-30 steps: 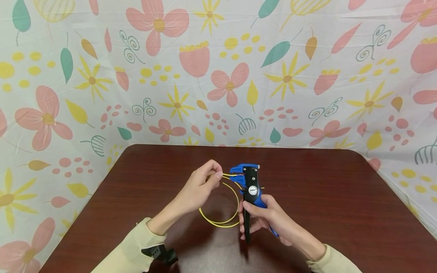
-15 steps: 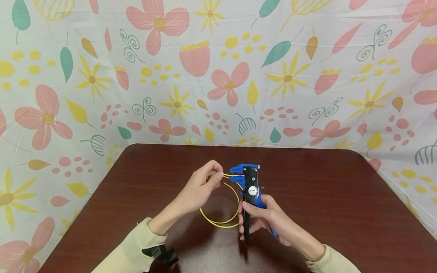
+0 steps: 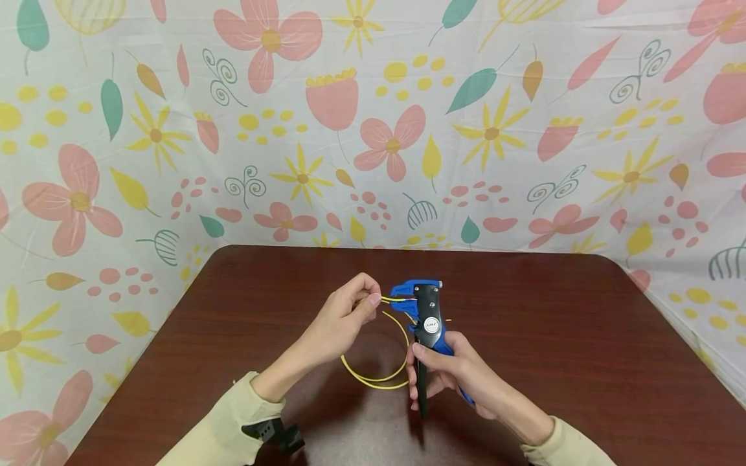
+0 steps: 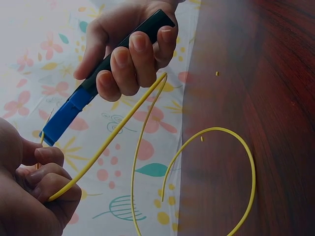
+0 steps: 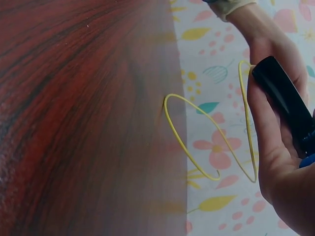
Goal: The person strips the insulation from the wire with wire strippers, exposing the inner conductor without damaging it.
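Observation:
My right hand (image 3: 460, 372) grips the handles of a blue-and-black wire stripper (image 3: 430, 310), held upright over the table with its blue nose to the left. My left hand (image 3: 344, 320) pinches a yellow wire (image 3: 375, 388) near one end, and that end reaches into the stripper's blue nose. Thin bare strands (image 4: 50, 115) show at the wire's tip in the left wrist view, beside the blue nose. The rest of the wire (image 4: 253, 172) hangs in a loose loop between the hands. In the right wrist view a black handle (image 5: 283, 96) lies across the right palm; the nose is out of frame.
The dark red-brown table (image 3: 262, 285) ends at a floral cloth (image 3: 373, 213) behind it. Tiny yellow scraps (image 4: 217, 73) lie on the tabletop, one just right of the stripper in the head view. A black device (image 3: 274, 433) is strapped at the left wrist.
The wire stripper's nose has shifted very slightly left. Both hands keep their holds, otherwise nearly still.

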